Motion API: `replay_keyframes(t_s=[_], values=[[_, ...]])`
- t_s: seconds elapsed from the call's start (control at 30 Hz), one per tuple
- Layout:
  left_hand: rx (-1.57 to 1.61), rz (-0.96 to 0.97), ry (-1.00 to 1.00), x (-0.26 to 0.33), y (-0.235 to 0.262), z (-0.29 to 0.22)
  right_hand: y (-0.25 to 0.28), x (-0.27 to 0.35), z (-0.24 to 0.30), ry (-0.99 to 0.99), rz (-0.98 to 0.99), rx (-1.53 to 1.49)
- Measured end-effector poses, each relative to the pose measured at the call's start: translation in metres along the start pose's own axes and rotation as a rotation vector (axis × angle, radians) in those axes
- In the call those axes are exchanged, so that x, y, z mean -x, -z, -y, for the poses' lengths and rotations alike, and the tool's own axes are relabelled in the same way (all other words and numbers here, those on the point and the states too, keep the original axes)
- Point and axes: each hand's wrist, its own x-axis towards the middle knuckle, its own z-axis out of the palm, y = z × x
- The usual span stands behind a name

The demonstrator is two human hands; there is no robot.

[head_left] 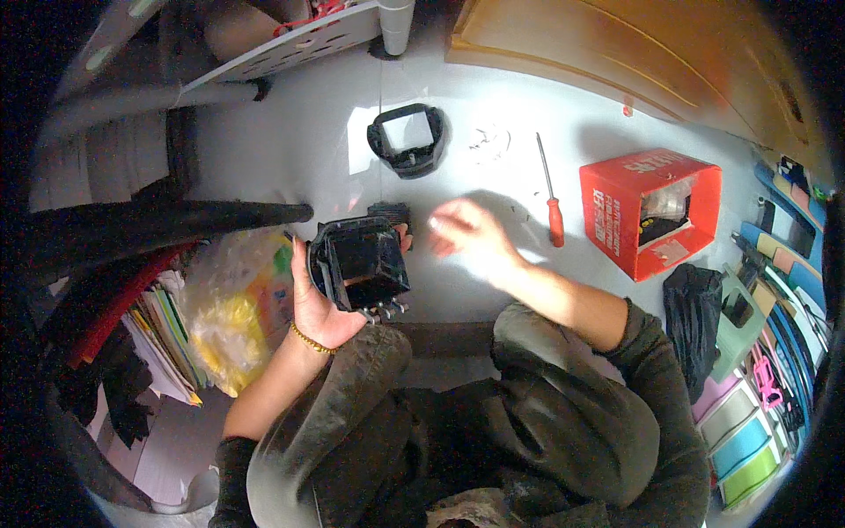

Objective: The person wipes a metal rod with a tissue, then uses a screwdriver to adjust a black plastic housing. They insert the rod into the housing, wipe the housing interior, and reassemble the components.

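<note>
**Black housing held up, other hand free**

Black housing (359,264) sits cupped in the left hand (317,308), fingers closed round its side, raised above the lap with its inside facing up. The right hand (466,231) hovers open and blurred over the pale floor (290,150), holding nothing, between the housing and the red-handled screwdriver (551,198). A black frame (407,139) lies apart, farther off.

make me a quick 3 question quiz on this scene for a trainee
1. True or false: the left hand holds the black box-shaped part.
2. Which lies nearest the red carton? A) red-handled screwdriver B) black square frame C) yellow plastic bag
3. Is the right hand holding anything?

Key:
1. True.
2. A.
3. No; it is blurred, open, above the floor.
</note>
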Motion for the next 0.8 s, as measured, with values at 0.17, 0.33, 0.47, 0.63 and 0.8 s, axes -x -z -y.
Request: replay_keyframes(t_s=[0.17,0.33,0.47,0.63,0.8], values=[[0.11,-0.091,-0.071,-0.001,-0.003,-0.005,0.012,-0.059,-0.003,0.229,-0.344,0.369],[0.096,-0.145,-0.095,-0.007,-0.011,-0.009,0.003,-0.087,-0.017,0.33,-0.542,0.724],[0.139,-0.141,-0.042,-0.009,-0.015,-0.013,-0.002,-0.1,-0.016,0.287,-0.683,0.773],[0.086,-0.063,-0.029,-0.01,-0.016,-0.018,0.003,-0.108,-0.022,0.375,-0.714,0.75],[0.133,-0.157,-0.054,-0.009,-0.017,-0.019,-0.001,-0.108,-0.017,0.387,-0.72,0.696]])
